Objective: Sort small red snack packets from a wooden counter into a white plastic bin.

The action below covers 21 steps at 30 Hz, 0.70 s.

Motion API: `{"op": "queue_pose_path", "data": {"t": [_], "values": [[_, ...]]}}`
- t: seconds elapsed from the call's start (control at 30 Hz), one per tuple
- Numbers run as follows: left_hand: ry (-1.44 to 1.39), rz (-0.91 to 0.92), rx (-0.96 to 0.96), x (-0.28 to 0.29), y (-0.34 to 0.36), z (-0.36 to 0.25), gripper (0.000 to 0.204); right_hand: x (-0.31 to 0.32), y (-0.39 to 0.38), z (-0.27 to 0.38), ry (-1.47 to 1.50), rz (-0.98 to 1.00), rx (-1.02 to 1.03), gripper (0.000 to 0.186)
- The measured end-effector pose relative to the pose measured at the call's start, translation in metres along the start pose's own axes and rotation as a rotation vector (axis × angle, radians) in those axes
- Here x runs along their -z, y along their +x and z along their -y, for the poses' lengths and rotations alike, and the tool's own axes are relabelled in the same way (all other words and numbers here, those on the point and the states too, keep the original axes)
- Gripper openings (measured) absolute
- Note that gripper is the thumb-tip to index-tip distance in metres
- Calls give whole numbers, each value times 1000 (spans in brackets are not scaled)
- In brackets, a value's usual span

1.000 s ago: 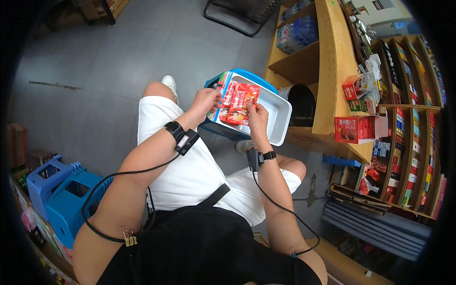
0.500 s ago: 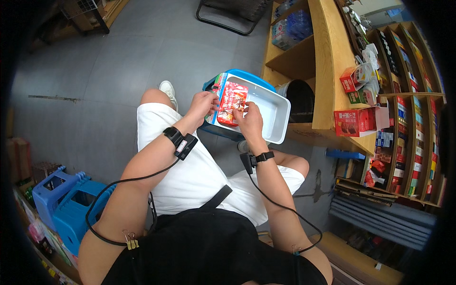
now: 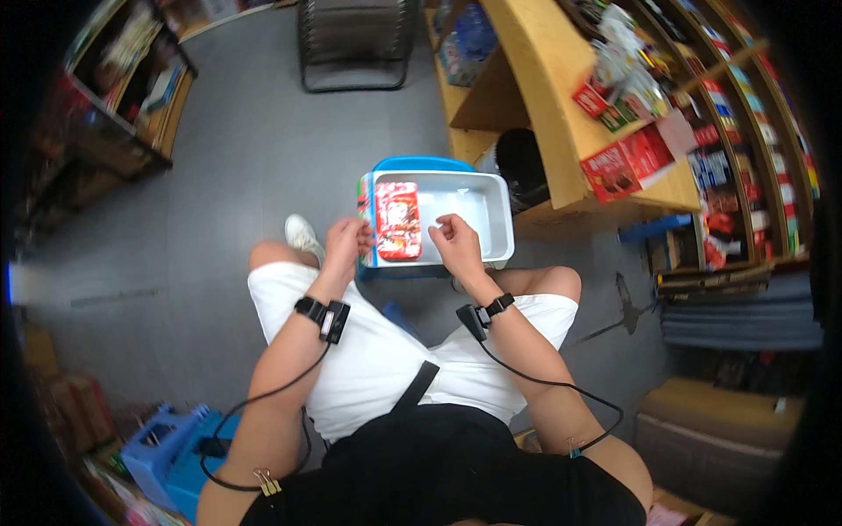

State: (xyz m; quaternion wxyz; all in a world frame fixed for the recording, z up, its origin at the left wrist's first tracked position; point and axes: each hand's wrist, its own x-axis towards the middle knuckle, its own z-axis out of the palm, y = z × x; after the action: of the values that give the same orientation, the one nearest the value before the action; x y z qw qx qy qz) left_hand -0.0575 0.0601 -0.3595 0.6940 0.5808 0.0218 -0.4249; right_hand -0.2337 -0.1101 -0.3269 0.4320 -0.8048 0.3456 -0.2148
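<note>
A glossy red packet lies at the left side of a white plastic bin. Along the bin's left edge runs a narrow strip of colourful packaging, green, red and blue. The bin rests on a blue plastic stool between my knees. At the bin's left edge, beside the packet, my left hand has its fingers curled together; blur hides what is in them, if anything. My right hand hovers over the near part of the bin, right of the packet, thumb and fingers apart and holding nothing.
To the right stands a wooden counter with a red open carton on top and a dark bucket below. A folding chair is ahead. Blue plastic stools sit at lower left. Stocked shelves line the right.
My right hand has come off the red packet and now sits apart from it. My left hand has drawn back slightly toward me. The whole view has turned.
</note>
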Motion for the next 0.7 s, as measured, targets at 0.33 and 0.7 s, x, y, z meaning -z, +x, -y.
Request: {"op": "queue_pose_path", "data": {"t": [0.33,0.7], "values": [[158,-12,-122,-6,-8,1,17,38,-33,-50,311,-154,-37,17],[616,290,-529,-129,-50,-84,19,44,-24,-27,351,-87,130,14]]}}
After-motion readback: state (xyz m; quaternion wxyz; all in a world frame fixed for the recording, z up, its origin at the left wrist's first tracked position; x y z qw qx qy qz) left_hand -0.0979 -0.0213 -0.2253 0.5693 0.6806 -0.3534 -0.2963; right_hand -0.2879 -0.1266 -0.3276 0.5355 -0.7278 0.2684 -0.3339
